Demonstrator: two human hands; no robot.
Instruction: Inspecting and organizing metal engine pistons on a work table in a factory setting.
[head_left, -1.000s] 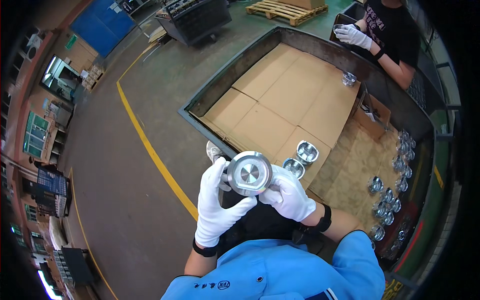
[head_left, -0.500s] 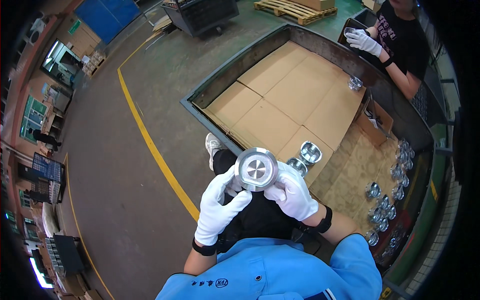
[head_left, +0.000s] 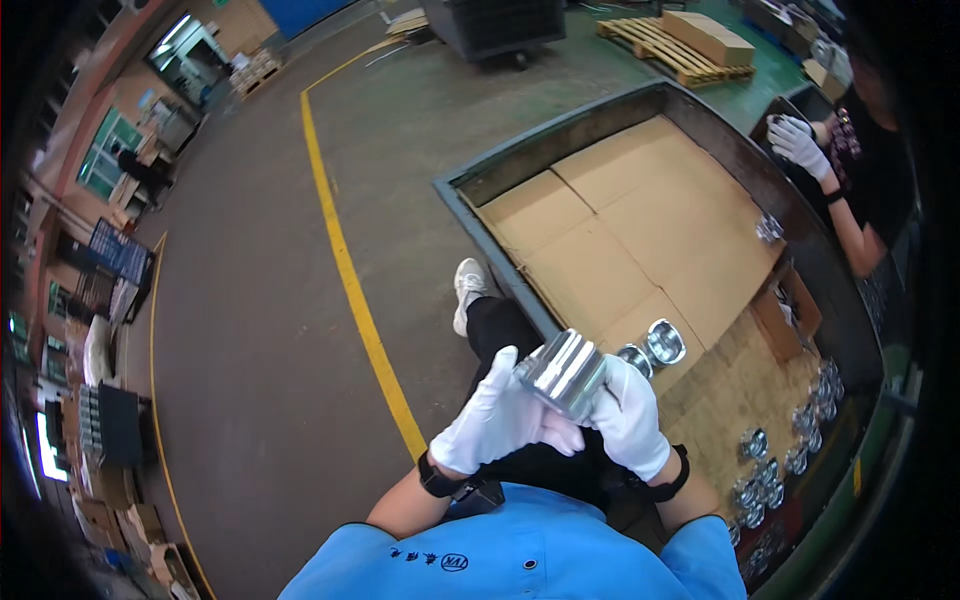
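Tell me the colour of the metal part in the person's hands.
The metal part is shiny silver, best seen in the head view.

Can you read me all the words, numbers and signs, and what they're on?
Blue shirt: dark characters and an oval logo, which I won't copy out.
Black shirt across the bin: pinkish print, too blurred to read.
Held metal part: no readable writing.

**The metal cup (head_left: 565, 375) got turned**

Its round, flat end had shown, but now its shiny, curved side did. In the view it slid toward 4 o'clock. The left hand (head_left: 500, 415) opened out, its fingers stretching toward 3 o'clock, below the cup. The other worker's hand (head_left: 798, 147) slid from about 1 o'clock to 2 o'clock.
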